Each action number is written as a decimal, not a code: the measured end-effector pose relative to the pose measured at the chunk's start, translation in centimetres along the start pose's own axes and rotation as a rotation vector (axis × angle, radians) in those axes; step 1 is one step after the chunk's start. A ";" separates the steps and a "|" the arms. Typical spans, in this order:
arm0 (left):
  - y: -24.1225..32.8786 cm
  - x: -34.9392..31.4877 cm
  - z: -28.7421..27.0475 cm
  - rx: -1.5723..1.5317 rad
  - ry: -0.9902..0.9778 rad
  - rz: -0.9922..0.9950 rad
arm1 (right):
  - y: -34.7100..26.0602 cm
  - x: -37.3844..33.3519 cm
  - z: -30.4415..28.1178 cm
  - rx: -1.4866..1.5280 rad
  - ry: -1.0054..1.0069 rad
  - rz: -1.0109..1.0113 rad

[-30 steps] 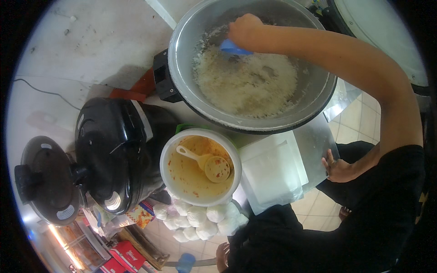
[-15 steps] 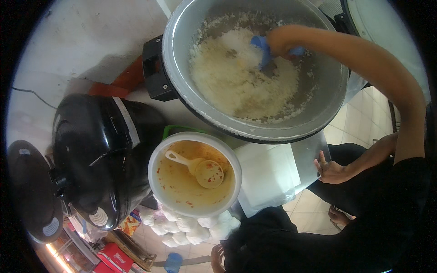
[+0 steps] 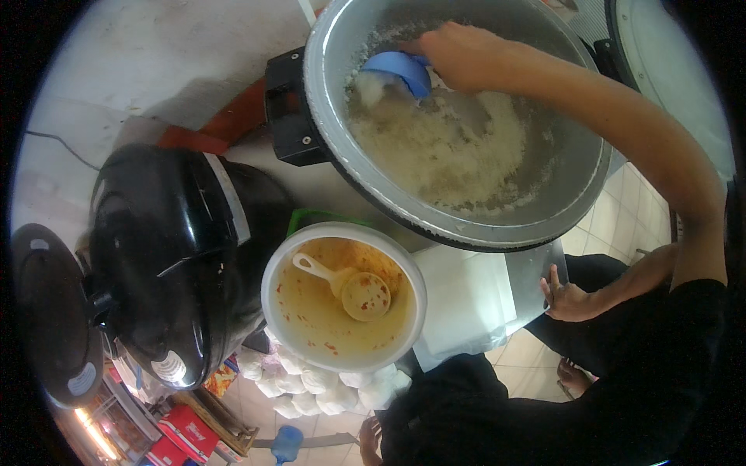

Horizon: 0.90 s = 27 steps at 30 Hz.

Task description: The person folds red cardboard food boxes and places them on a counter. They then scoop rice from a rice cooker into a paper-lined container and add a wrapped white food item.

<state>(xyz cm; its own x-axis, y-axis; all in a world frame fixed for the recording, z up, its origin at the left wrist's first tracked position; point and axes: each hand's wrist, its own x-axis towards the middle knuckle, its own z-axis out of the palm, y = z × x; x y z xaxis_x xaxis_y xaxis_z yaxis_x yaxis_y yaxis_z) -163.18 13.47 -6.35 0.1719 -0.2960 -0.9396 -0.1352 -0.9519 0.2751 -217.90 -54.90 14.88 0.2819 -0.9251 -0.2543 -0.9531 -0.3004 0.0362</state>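
My right hand [image 3: 466, 58] is closed on a blue scoop [image 3: 400, 68], low inside a large grey metal pot [image 3: 579, 175]. White rice [image 3: 458, 159] lies across the bottom of the pot, and the scoop sits against its left side with some rice by its rim. Steam or haze blurs part of the rice. Below my reaching arm, my left hand [image 3: 571, 301] is open with its fingers apart, at the right edge of a metal table [image 3: 536, 272]. It holds nothing that I can see.
A white bucket [image 3: 418, 311] with a cream dipper [image 3: 365, 295] and orange-red residue stands beside the pot. A black rice cooker [image 3: 155, 241] is at the left, with white bundles [image 3: 326, 388] below the bucket. A pale sheet [image 3: 466, 295] covers the table.
My right hand has moved the blue scoop leftward through the rice toward the pot's wall. My left hand stays at the table edge. The whole view has shifted slightly.
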 end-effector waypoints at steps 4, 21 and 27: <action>0.3 0.3 -0.3 0.014 -0.008 0.003 | -1.4 -1.9 -2.8 -0.061 0.186 -0.049; 0.3 1.0 -0.8 0.036 -0.010 -0.003 | -2.3 -2.7 -7.0 -0.287 -0.218 0.154; 0.3 1.1 -0.7 0.044 -0.011 -0.005 | -0.8 -2.8 -4.9 -0.129 -0.500 0.296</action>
<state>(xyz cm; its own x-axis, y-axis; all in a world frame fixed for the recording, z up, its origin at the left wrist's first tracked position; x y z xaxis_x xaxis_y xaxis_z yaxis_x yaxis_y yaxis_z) -162.29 12.83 -7.18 0.1621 -0.2900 -0.9432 -0.1776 -0.9488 0.2612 -217.40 -53.18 20.32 -0.1099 -0.7615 -0.6388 -0.9534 -0.1010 0.2844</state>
